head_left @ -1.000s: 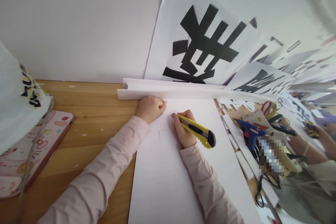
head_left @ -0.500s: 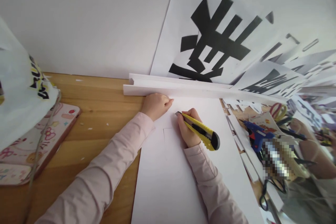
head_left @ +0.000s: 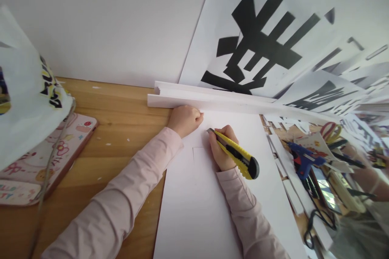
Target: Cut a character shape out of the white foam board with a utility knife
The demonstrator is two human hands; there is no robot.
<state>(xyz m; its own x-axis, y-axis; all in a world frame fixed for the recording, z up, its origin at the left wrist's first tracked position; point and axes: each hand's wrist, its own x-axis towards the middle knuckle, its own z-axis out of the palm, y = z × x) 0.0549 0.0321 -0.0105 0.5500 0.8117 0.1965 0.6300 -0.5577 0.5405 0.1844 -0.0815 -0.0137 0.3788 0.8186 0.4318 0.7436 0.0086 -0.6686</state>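
My right hand (head_left: 223, 147) grips a yellow and black utility knife (head_left: 238, 153), its blade tip close over a white board (head_left: 194, 210). Fingers curled and pressed together, my left hand (head_left: 185, 120) rests at the board's far left part; whatever it may pinch is too small to make out. Thin lines forming a corner show on the board between my forearms. Just beyond my left hand, a long white folded strip (head_left: 209, 103) lies across the board's far end.
Left are a plastic bag (head_left: 27, 89) and a pink patterned case (head_left: 69, 145) on the wooden table (head_left: 121, 137). Right lie white offcuts, a blue glue gun (head_left: 305, 160), scissors and a cable. Behind stand sheets with black shapes (head_left: 261, 44). A person's arm shows far right.
The whole view has shifted slightly, so most things sit a little further right. Both hands keep nearly the same pose, and the knife is still held over the board.
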